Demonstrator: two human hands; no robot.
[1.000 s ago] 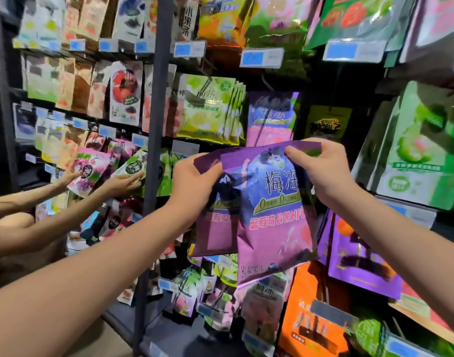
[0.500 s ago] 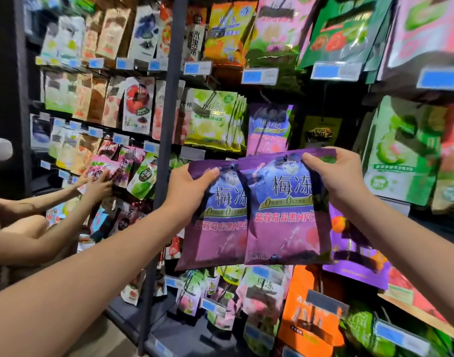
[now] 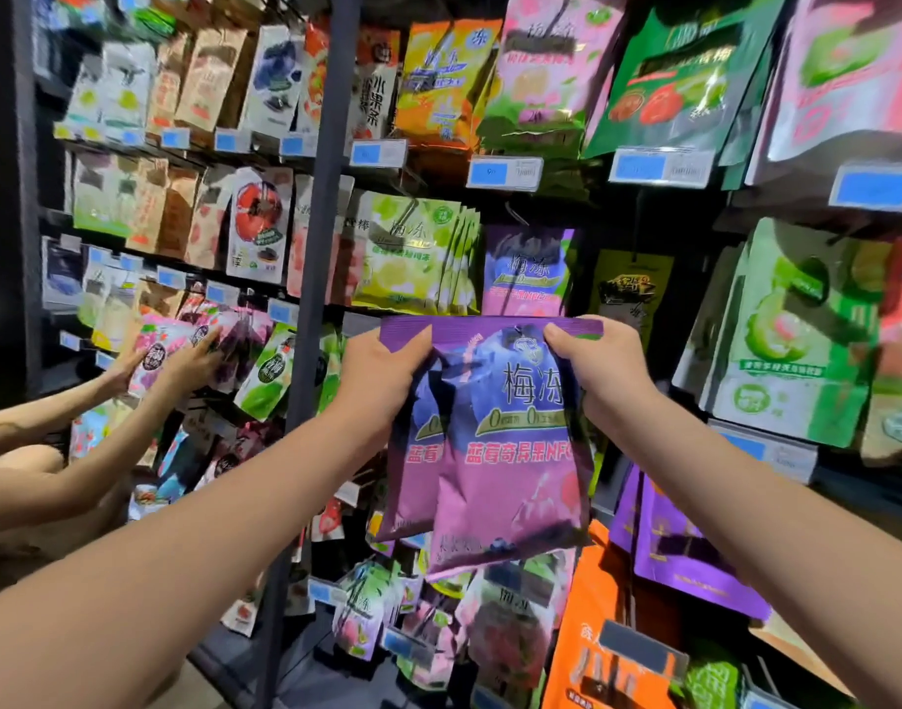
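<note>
Left hand (image 3: 387, 373) grips rear pouch (image 3: 413, 483) by its top edge, right hand (image 3: 605, 373) grips front pouch (image 3: 510, 483) likewise. The two overlap, faces outward, apparently aligned for hanging beside the matching pouch (image 3: 528, 271) above.

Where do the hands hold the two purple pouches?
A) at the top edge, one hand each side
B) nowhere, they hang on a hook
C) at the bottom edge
A: the left hand and the right hand grip the top edge of the purple pouches, which hang below them.
</note>
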